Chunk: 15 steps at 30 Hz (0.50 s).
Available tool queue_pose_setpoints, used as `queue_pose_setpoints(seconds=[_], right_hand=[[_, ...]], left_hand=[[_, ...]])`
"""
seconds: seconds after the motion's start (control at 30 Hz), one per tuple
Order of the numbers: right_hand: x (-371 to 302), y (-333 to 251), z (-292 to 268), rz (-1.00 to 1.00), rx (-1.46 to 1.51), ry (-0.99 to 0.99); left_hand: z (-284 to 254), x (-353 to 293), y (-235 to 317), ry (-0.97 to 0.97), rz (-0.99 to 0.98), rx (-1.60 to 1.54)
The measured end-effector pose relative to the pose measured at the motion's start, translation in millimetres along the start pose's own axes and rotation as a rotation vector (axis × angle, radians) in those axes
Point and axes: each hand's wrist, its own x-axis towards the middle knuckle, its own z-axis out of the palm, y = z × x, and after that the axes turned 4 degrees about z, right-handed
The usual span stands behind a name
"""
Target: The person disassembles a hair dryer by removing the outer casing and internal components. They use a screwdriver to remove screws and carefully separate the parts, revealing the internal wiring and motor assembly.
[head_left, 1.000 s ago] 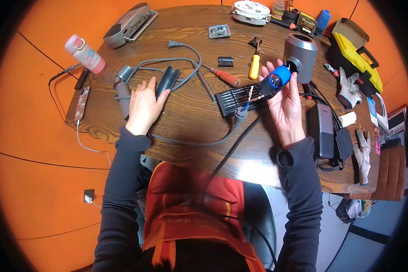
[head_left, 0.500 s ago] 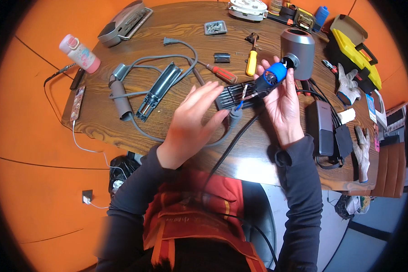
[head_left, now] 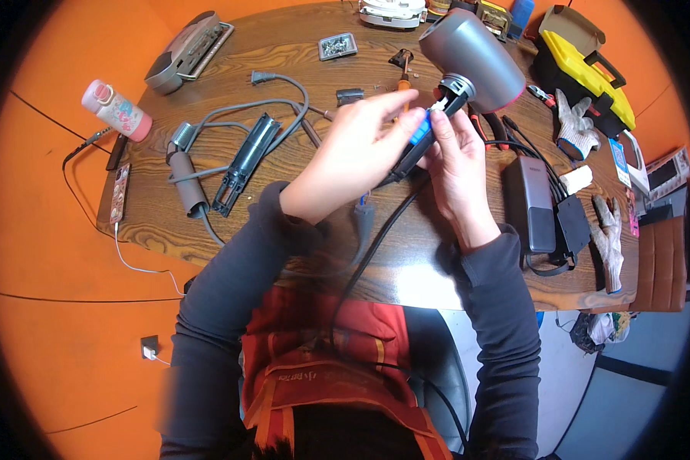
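Note:
A grey hair dryer [head_left: 479,65], its handle stripped down to the inner parts, is held tilted over the table. My right hand [head_left: 460,169] is closed around the exposed handle from below, thumb on top near the neck. Against the blue motor sleeve [head_left: 421,130] press the thumb and fingers of my left hand [head_left: 356,146], which partly hide it. A dark inner section [head_left: 411,157] runs down from the sleeve between my hands. Left of my hands lie a black half-shell [head_left: 245,165], a grey handle tube [head_left: 184,180] and a grey cord with a plug [head_left: 262,77].
Several tools lie behind my hands, among them an orange-handled screwdriver [head_left: 403,86]. A screw tray [head_left: 337,47] sits farther back. To the right are a grey power unit [head_left: 530,203], work gloves [head_left: 577,126] and a yellow-black toolbox [head_left: 586,73]. A bottle [head_left: 116,111] stands at the left.
My left hand has moved right and up onto the blue sleeve. The dryer head has been lifted and tilted left, and my right thumb has come over the neck.

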Motion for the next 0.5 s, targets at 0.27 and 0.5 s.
queue_pose_setpoints(seconds=[0.27, 0.5], right_hand=[[-1, 2, 2, 0.032, -0.097, 0.061], [-7, -12, 7, 0.065, -0.151, -0.009]], left_hand=[[3, -3, -4, -0.219, 0.030, 0.149], [-13, 0, -6, -0.204, -0.166, -0.448]])
